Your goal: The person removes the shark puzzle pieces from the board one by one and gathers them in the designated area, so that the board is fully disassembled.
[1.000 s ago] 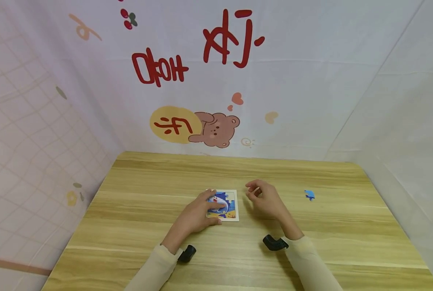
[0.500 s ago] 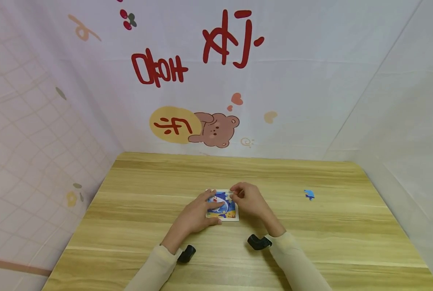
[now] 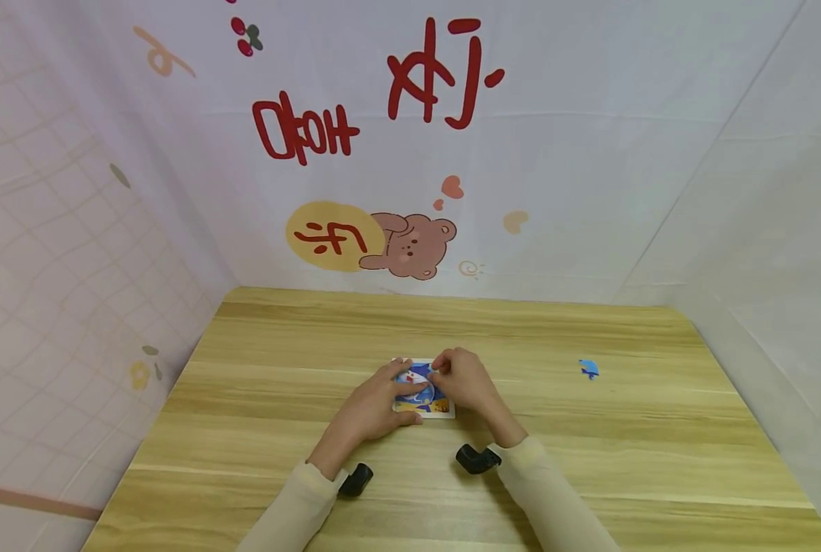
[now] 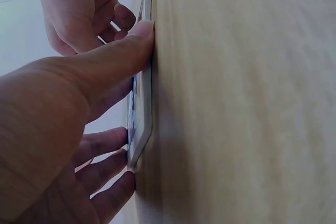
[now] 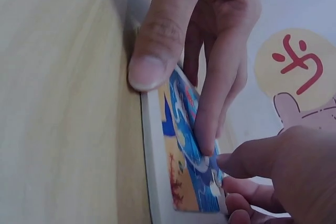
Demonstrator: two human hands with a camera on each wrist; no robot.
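A square jigsaw puzzle [image 3: 441, 404] with a sea-animal picture in a white frame lies flat on the table. My left hand [image 3: 369, 408] holds it from the left, thumb against the near edge and fingers spread over the picture and the far-left corner. At the upper right of the picture, my right hand [image 3: 467, 381] pinches a small bluish puzzle piece [image 5: 213, 162] between thumb and fingers, right at the puzzle's surface. Fingers hide most of that piece. Another blue puzzle piece [image 3: 589, 369] lies loose to the right, apart from both hands.
The wooden table [image 3: 300, 322] has a back edge against a white printed cloth [image 3: 555, 153] with red characters and a bear. Cloth walls stand at both sides. Each wrist carries a black camera mount [image 3: 477, 459].
My right hand has moved left from beside the puzzle onto its upper-right part, where its fingertips now touch the picture. My left hand and the loose piece have stayed in place.
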